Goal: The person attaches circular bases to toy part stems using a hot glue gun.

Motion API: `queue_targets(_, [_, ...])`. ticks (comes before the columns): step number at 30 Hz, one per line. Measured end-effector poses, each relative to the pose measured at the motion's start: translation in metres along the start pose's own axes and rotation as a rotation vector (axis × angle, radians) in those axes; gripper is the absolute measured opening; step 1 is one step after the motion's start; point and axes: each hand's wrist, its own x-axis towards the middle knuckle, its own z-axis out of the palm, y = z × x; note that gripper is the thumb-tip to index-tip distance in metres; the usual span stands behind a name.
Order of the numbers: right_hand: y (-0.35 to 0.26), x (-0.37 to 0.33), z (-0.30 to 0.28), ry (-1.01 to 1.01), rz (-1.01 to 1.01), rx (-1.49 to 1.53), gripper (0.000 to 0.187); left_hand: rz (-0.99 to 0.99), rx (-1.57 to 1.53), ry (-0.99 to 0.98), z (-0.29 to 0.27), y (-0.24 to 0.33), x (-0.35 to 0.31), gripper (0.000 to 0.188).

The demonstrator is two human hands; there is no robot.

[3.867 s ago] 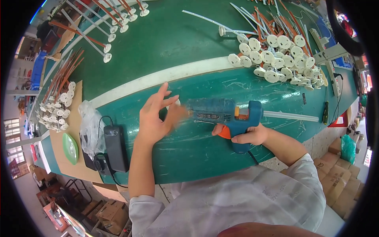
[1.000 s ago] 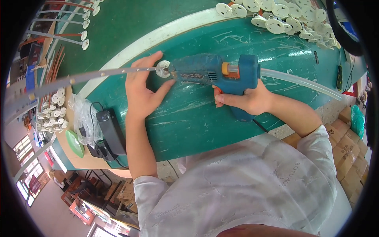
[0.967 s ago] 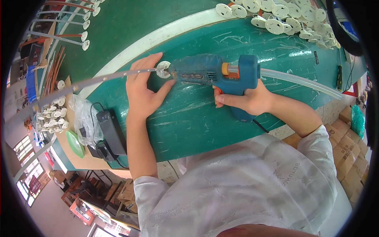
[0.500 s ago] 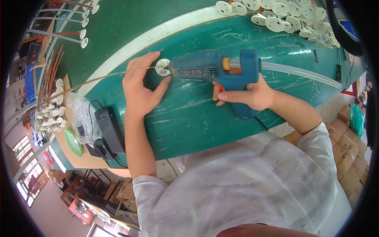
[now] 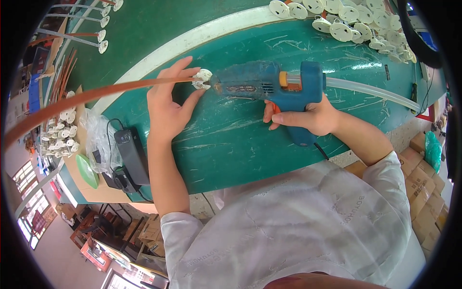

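Note:
In my right hand (image 5: pixel 315 115) is a blue hot glue gun (image 5: pixel 250 79), gripped by its handle with fingers at the orange trigger. A long clear glue stick (image 5: pixel 370 89) sticks out of its back end. My left hand (image 5: pixel 171 103) pinches a small white round disc (image 5: pixel 202 76) between thumb and fingers. From the disc a long flat brown strip (image 5: pixel 96 90) runs off to the left, passing over my fingers. The gun's nozzle is at the disc's right side; whether it touches cannot be made out.
Many white discs (image 5: pixel 340 31) lie heaped at the far right of the green table (image 5: pixel 231 144). Strips with discs (image 5: pixel 103 46) lie far left. A black power adapter (image 5: pixel 134 156), plastic bag (image 5: pixel 101 139) and green dish (image 5: pixel 87 171) sit left. Cardboard boxes (image 5: pixel 418 183) stand right.
The brown strip has turned from edge-on to showing its broad flat side, and the disc has turned with it. My right hand with the glue gun has shifted slightly right.

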Motion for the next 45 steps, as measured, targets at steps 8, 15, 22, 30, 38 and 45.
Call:
queue_targets(8, [0.000,0.001,0.000,-0.026,0.006,-0.047,0.028,0.061,0.192,0.050,0.008,-0.001,-0.003,0.063])
queue_targets(15, [0.004,0.000,-0.004,-0.015,-0.004,0.026,0.030,0.008,0.064,0.063,0.005,-0.002,-0.003,0.063])
queue_targets(22, [0.004,0.001,-0.006,-0.045,-0.008,-0.027,0.037,0.091,0.078,-0.068,-0.002,0.003,0.004,0.064])
queue_targets(30, [0.002,0.000,0.000,-0.013,-0.013,0.027,0.035,0.012,0.028,0.023,0.004,0.000,-0.002,0.066])
queue_targets(38, [0.003,-0.002,0.002,0.061,0.040,0.227,0.027,0.020,0.029,0.026,0.005,0.000,-0.001,0.066])
queue_targets(45, [0.002,-0.001,0.006,0.082,0.034,0.152,0.023,0.008,0.035,0.026,0.006,0.002,0.000,0.065])
